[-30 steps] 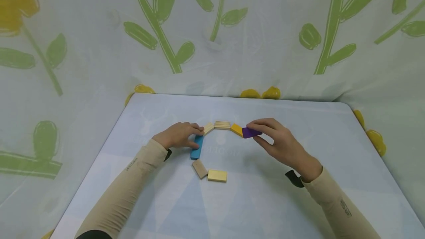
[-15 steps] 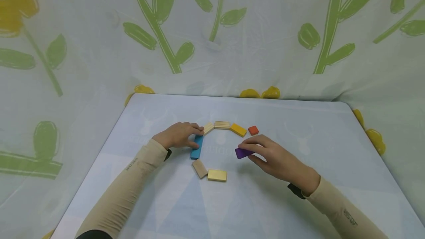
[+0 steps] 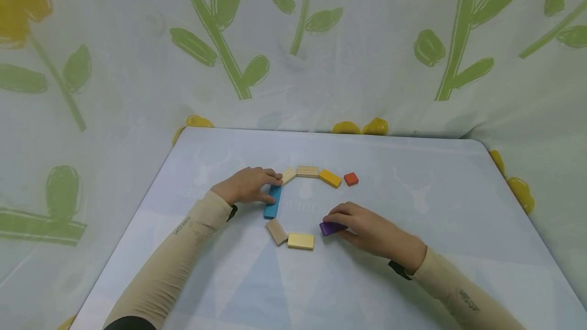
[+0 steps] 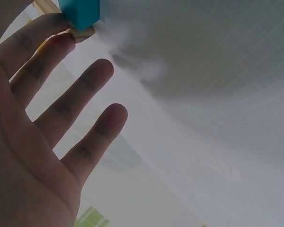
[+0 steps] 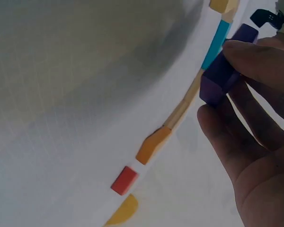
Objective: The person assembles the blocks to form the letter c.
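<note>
My right hand (image 3: 367,228) pinches a purple block (image 3: 330,228) between thumb and fingers, right of a pale yellow block (image 3: 300,241); in the right wrist view the purple block (image 5: 222,71) is tilted. My left hand (image 3: 247,186) touches a blue block (image 3: 272,207): the thumb lies at its side, the index fingertip near its far end. In the left wrist view, fingertips meet the blue block (image 4: 80,13) and a wooden block (image 4: 81,34) beside it; the other fingers are spread and fairly straight.
From the blue block, a curved row runs through a wooden block (image 3: 289,175), a ridged wooden block (image 3: 308,171) and a yellow-orange block (image 3: 330,178). A red block (image 3: 351,179) lies just apart. A tan block (image 3: 276,231) touches or nearly touches the pale yellow one. White tabletop (image 3: 412,167) surrounds them.
My right hand has carried the purple block nearer, from beside the yellow-orange block to the pale yellow one, uncovering the red block. My left hand has stayed at the blue block.
</note>
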Available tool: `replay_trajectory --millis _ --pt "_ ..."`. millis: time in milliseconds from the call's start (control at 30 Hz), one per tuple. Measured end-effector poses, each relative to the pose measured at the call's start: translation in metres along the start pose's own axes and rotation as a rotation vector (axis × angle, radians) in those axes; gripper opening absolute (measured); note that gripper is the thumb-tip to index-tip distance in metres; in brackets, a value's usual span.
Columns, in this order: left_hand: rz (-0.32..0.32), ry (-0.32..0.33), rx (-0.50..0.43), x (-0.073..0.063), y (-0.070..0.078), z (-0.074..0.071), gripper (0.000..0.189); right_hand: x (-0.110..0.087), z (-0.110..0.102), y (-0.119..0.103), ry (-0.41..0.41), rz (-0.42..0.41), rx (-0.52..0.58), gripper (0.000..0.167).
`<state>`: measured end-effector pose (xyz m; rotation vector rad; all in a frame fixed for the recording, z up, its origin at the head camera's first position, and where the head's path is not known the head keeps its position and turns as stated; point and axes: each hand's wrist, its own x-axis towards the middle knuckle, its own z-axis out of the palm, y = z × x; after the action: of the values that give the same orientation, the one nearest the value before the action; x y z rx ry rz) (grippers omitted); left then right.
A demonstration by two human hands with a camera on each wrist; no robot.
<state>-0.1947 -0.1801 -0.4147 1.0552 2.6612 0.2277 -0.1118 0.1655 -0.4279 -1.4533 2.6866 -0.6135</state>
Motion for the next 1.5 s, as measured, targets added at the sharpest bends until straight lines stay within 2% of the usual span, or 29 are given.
replay_trajectory --millis 300,867,1167,1500 --pt "-0.007 -0.003 0.002 0.0 -0.001 0.002 0.058 0.005 0.015 0.003 -0.028 -0.031 -0.02 0.042" --pt "0.003 0.014 -0.011 0.001 -0.004 0.004 0.058 0.008 0.019 0.004 -0.072 0.039 -0.016 0.038" --pt "0.013 0.015 0.0 0.001 -0.004 0.003 0.058 0.007 0.022 0.001 -0.067 -0.037 0.011 0.036" --pt "0.009 0.01 -0.003 0.0 -0.003 0.003 0.058 0.007 0.022 -0.003 -0.076 -0.056 0.002 0.034"
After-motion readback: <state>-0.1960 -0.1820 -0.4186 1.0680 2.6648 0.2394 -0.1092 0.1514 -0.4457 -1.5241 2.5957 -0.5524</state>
